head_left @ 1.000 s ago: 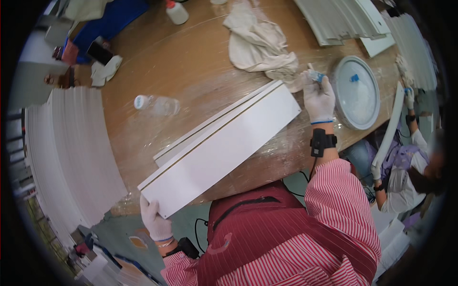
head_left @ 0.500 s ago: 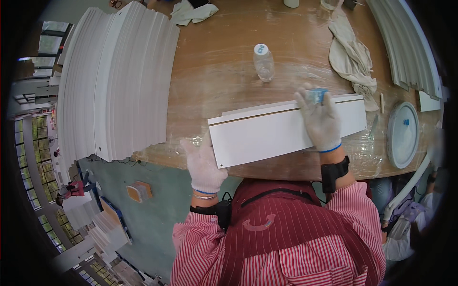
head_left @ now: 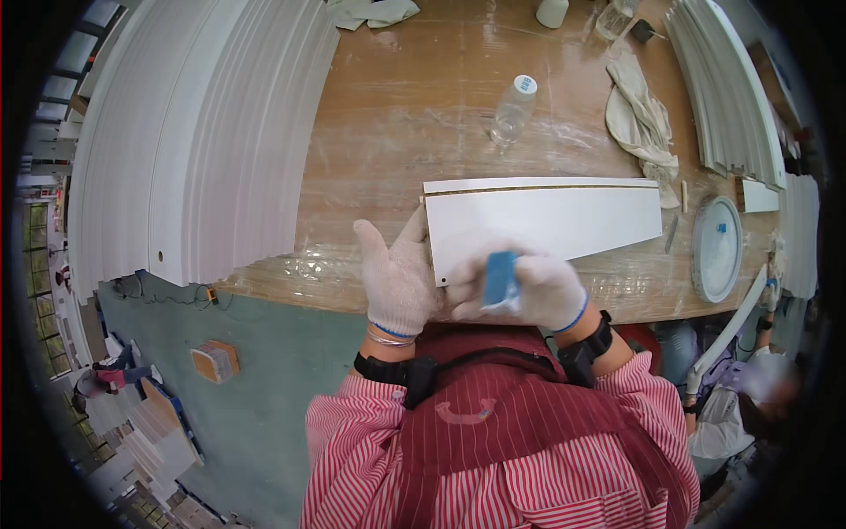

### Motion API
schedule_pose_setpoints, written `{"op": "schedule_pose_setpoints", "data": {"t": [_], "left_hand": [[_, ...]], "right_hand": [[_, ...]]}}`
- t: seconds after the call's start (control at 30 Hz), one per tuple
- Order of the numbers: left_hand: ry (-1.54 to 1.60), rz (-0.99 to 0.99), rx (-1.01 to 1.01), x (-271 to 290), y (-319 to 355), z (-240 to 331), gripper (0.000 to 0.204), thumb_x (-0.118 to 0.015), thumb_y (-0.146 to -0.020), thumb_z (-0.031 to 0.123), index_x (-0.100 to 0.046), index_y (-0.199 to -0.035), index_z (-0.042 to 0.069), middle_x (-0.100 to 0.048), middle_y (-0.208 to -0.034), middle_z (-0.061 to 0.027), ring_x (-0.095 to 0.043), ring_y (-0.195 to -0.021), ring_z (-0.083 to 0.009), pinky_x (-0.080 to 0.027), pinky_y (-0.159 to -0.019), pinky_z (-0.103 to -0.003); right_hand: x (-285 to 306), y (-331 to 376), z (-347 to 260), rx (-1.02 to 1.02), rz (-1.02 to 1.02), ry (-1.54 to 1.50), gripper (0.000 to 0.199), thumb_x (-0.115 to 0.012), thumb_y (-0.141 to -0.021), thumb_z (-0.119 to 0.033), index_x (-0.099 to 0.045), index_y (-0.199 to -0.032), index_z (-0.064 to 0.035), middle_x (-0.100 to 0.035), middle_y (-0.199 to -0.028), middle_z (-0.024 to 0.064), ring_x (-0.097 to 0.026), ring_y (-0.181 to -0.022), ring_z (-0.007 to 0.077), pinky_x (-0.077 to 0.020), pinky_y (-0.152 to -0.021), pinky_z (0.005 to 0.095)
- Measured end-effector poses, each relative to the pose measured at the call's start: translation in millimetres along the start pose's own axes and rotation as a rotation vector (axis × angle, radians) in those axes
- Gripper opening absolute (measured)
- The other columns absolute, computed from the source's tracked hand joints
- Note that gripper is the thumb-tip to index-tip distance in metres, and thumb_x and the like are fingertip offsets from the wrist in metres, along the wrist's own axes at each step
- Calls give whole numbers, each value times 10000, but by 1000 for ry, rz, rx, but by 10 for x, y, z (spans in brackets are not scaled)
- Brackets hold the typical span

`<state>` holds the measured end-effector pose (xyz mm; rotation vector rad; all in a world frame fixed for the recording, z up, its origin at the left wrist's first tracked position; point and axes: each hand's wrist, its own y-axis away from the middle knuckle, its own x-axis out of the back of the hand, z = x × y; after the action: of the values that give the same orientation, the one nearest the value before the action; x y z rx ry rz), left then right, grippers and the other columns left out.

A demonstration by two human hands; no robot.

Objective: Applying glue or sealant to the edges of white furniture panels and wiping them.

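A white panel [head_left: 555,220] with a brown groove along its far edge lies on the film-covered table. At its left end rests my left hand [head_left: 398,280] in a white glove, thumb spread and fingers stretched along the panel's edge; some fingertips are hidden. My right hand [head_left: 548,289], also gloved, is closed on a small blue rectangular piece [head_left: 500,275] over the near left part of the panel. Motion blurs that hand, and whitish matter shows at the blue piece's lower end. Beyond the panel stands a clear bottle [head_left: 511,115] with a white cap.
Tall stacks of white panels flank the table [head_left: 388,115], one at left [head_left: 203,132], another at right [head_left: 731,97]. A crumpled cloth [head_left: 639,115] and a round white lid [head_left: 716,251] with a blue bit lie at right. A co-worker [head_left: 731,410] sits lower right.
My right hand has swept left and nearer with the blue piece, from the panel's far right part to its left end. The panel has turned slightly; my left hand stays at its end.
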<state>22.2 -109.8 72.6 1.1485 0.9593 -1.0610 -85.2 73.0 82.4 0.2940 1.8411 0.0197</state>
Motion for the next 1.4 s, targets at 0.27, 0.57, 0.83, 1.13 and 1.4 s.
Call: {"op": "schedule_pose_setpoints", "data": {"t": [0.27,0.57,0.83,1.13,1.4], "left_hand": [[-72,-102,21,-99,-33,-4,1174,-265,-909,908,-204,-1642,-7,-374,-1631,-212,-406,-1487,-382,-393,-1185,-546],[-54,-20,14,-95,57,-65,1222,-334,-879,925,-171,-1645,-12,-392,-1624,-175,-387,-1509,-334,-366,-1216,-480],[26,-25,-6,-13,17,-45,1163,-397,-904,879,-222,-1629,-12,-390,-1617,-203,-409,-1485,-384,-401,-1188,-547],[-49,-59,-31,-154,-4,-69,1195,-319,-899,908,-210,-1628,-33,-393,-1606,-225,-425,-1470,-379,-380,-1200,-510],[-24,-97,-29,-145,17,-53,1180,-295,-914,899,-162,-1645,-18,-381,-1611,-229,-411,-1469,-371,-354,-1206,-478]], "right_hand": [[-86,-153,-139,301,77,-13,523,-662,-993,-290,-557,-1361,66,-614,-1365,251,-587,-1317,397,-461,-1140,573],[188,-394,-439,677,272,-158,310,-573,-1062,-235,-610,-1180,50,-666,-1251,203,-612,-1243,349,-465,-1159,476],[300,216,-611,911,621,-104,239,-573,-1058,-181,-612,-1190,14,-688,-1168,147,-693,-1006,282,-522,-1056,433],[-532,44,-182,689,245,1724,511,-815,-808,-20,-623,-1280,-56,-700,-1161,150,-715,-1019,269,-583,-843,383],[-752,-263,-197,614,118,2144,550,-856,-700,-90,-665,-1215,-71,-715,-1123,129,-700,-1022,344,-570,-878,423]]}}
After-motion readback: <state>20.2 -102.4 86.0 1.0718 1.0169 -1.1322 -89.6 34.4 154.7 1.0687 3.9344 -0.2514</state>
